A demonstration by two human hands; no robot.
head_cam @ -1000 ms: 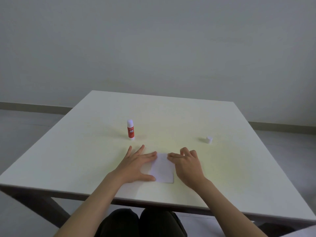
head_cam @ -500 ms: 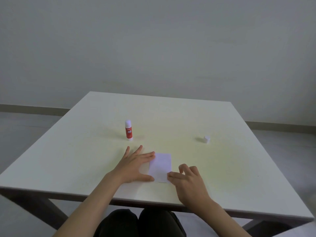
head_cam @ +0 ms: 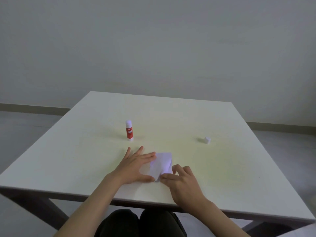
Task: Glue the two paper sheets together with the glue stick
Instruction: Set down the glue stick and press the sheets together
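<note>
Small white paper sheets (head_cam: 161,164) lie stacked near the table's front edge. My left hand (head_cam: 135,166) lies flat with fingers spread, its fingertips and thumb pressing the stack's left edge. My right hand (head_cam: 184,183) has curled fingers; thumb and index finger pinch the near right corner of the top sheet, which is lifted and bent there. A red glue stick (head_cam: 129,130) with a white top stands upright behind my left hand, apart from both hands. Its small white cap (head_cam: 207,140) sits far to the right.
The white table (head_cam: 239,168) ends close in front of my knees, its front edge just behind my wrists. A plain wall stands beyond the far edge. Grey floor shows on both sides.
My right hand slid from the sheet's far edge down to its near right corner and raised that corner. My left hand stayed pressing the left edge.
</note>
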